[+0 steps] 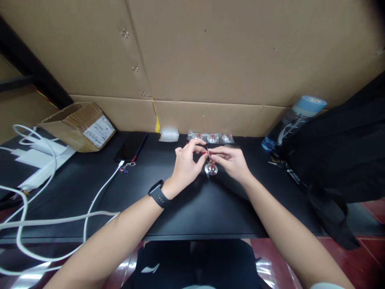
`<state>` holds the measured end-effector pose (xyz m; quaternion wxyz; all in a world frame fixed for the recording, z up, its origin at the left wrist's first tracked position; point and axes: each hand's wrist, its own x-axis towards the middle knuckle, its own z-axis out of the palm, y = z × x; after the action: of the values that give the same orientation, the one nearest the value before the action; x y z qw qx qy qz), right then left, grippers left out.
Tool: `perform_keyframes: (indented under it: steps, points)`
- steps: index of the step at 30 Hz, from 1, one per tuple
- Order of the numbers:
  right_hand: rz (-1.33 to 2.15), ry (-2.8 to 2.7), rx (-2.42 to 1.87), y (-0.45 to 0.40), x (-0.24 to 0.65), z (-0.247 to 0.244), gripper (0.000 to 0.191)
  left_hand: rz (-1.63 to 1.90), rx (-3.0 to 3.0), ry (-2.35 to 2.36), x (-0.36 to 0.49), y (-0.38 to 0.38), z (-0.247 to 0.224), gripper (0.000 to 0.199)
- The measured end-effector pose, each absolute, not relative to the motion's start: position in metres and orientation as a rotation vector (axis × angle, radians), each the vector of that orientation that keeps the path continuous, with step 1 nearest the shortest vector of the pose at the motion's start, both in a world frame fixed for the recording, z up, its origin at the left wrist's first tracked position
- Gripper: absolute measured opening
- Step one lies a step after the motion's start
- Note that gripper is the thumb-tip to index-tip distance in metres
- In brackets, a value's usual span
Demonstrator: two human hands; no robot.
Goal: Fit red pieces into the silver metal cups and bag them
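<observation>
My left hand and my right hand meet above the middle of the black table. Between their fingertips they pinch a thin disc seen nearly edge-on, with red bits beside it. Just below the fingers, a round silver metal piece with a red part at its centre lies on the table. Behind my hands, several similar silver-and-red pieces sit in clear plastic bags in a row. To their left is a stack of clear plastic bags.
A cardboard box, a black phone and white cables are on the left. At the right stand a blue-capped bottle and a black bag, with keys nearby. Cardboard walls the back.
</observation>
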<state>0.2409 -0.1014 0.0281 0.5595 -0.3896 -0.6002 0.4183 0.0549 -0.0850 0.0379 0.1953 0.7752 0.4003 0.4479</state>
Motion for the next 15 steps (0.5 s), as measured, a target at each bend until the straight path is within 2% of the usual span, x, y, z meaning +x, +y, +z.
perform_keyframes:
  steps: [9,15]
  points:
    - [0.872,-1.476,-0.944,-0.1006,0.2393,0.0185,0.016,1.228,2.131,1.111,0.0551,-0.0842,0.0361,0.034]
    - [0.390,-1.766,-1.054,-0.0999,0.2359,0.0182,0.015,1.222,2.119,1.103,0.0558,-0.0817,0.0311,0.033]
